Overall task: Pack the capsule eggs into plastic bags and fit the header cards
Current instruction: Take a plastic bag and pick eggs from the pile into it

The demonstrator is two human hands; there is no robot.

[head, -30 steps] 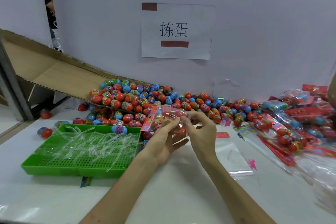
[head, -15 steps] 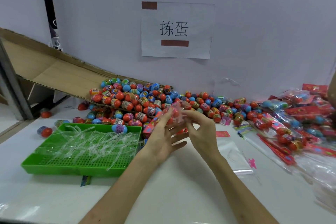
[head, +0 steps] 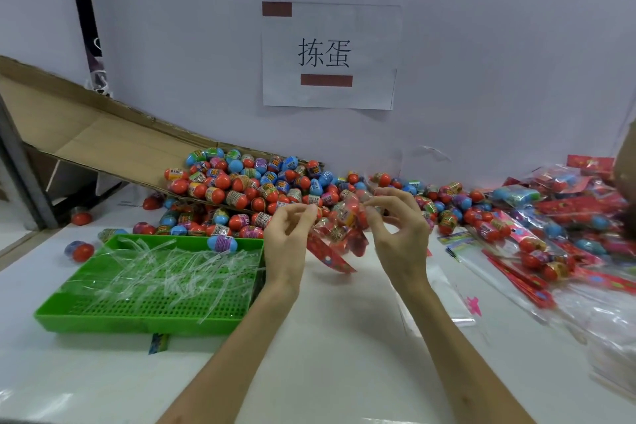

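Hanging between both hands above the table (head: 344, 348), a filled plastic bag (head: 344, 222) slants from the right hand (head: 401, 234), whose grip pinches its top, down to its red header card (head: 330, 256), nearer the left hand (head: 285, 244), whose grip pinches the bag's left edge.

Room is found over front table (head: 337, 337); passage is blocked by green tray (head: 137, 325) left, egg pile (head: 241, 182) behind, packed bags (head: 550, 217) right.

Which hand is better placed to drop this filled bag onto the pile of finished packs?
Right, probably. The right hand pinches the filled bag on the side nearer the finished packs, which lie to its right; the left hand sits by the green tray.
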